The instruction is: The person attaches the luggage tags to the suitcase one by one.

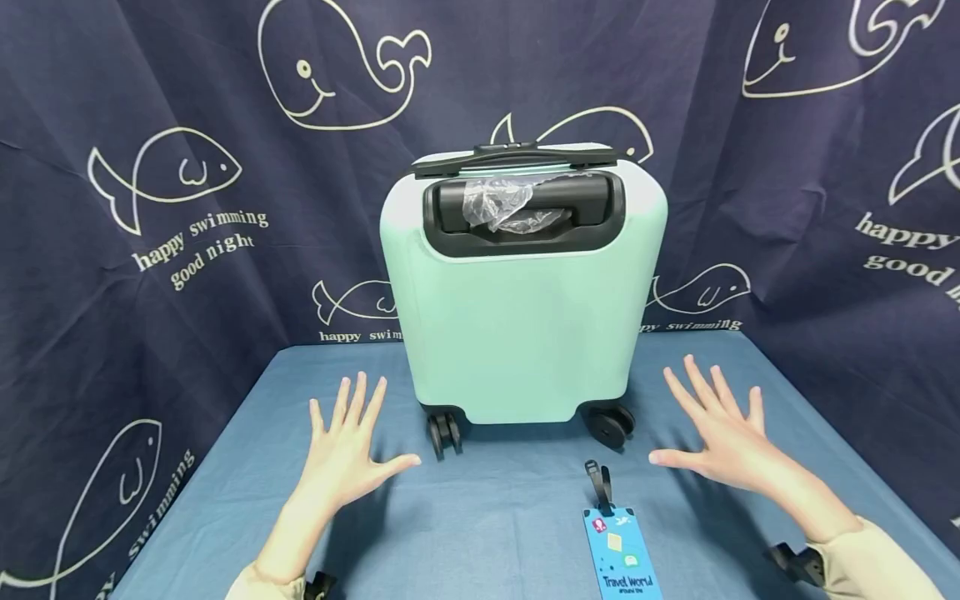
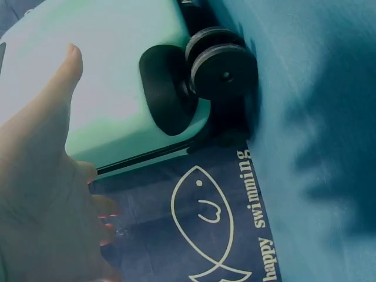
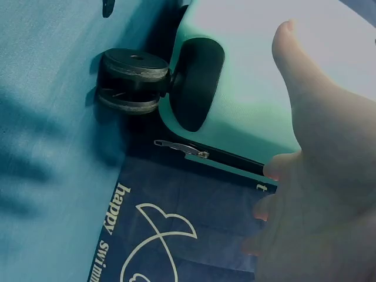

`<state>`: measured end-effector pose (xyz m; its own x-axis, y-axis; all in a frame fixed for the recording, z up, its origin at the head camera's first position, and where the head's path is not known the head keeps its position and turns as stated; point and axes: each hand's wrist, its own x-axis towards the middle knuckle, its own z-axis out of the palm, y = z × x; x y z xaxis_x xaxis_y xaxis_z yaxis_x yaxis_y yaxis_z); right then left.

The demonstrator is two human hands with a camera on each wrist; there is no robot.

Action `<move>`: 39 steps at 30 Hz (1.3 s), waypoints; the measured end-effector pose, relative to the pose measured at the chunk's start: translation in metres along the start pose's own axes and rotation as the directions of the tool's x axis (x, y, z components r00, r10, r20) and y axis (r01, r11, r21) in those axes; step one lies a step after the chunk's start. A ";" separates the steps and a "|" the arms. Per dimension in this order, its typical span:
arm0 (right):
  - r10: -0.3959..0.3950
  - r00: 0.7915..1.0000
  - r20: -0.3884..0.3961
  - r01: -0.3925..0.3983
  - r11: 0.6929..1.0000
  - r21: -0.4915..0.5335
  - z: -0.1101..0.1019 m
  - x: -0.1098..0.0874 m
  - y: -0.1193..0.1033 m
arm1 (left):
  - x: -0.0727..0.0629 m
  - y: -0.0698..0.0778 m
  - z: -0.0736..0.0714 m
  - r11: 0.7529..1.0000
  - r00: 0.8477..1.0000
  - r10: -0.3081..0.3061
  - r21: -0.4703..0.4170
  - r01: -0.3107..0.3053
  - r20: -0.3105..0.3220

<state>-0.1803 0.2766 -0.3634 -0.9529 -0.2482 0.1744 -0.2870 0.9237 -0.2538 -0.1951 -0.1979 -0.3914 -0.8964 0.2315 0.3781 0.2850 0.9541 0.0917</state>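
A mint green suitcase (image 1: 525, 333) stands upright on its black wheels in the head view, with its black handle (image 1: 592, 200) partly wrapped in clear plastic. My left hand (image 1: 345, 454) hovers to the left of it, fingers spread and holding nothing. On the other side my right hand (image 1: 723, 433) is likewise spread with nothing in it. Between the hands, nearer to me, lies a blue luggage tag (image 1: 621, 550) with a black strap and the words "Travel World". The left wrist view shows a front wheel (image 2: 223, 70) close up; a zip pull (image 3: 179, 148) appears in the right wrist view.
The suitcase and tag are on a table covered with blue cloth (image 1: 480, 517). Behind and at both sides hangs a dark blue curtain (image 1: 187, 333) printed with white whales and fish. The tag's lower end runs out of the head view.
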 end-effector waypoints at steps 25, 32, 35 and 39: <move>-0.168 0.971 -0.170 0.198 0.964 0.177 0.022 0.005 -0.005 | 0.049 0.012 -0.005 0.874 0.977 -0.161 -0.481 0.076 -0.137; -0.204 0.964 -0.171 0.233 0.957 0.173 0.040 0.004 -0.009 | 0.072 0.020 -0.009 0.757 0.977 -0.161 -0.652 0.030 -0.142; -0.208 0.967 -0.146 0.235 0.951 0.203 0.046 0.003 -0.011 | 0.079 0.023 -0.008 0.708 0.976 -0.164 -0.706 0.015 -0.144; -0.222 0.972 -0.083 0.236 0.936 0.260 0.052 0.002 -0.014 | 0.086 0.027 -0.005 0.651 0.973 -0.190 -0.758 0.026 -0.130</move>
<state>-0.1832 0.2475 -0.4093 -0.8540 -0.4216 0.3049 -0.5191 0.7302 -0.4443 -0.2630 -0.1533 -0.3522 -0.8824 0.0198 0.4702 0.4201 0.4835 0.7680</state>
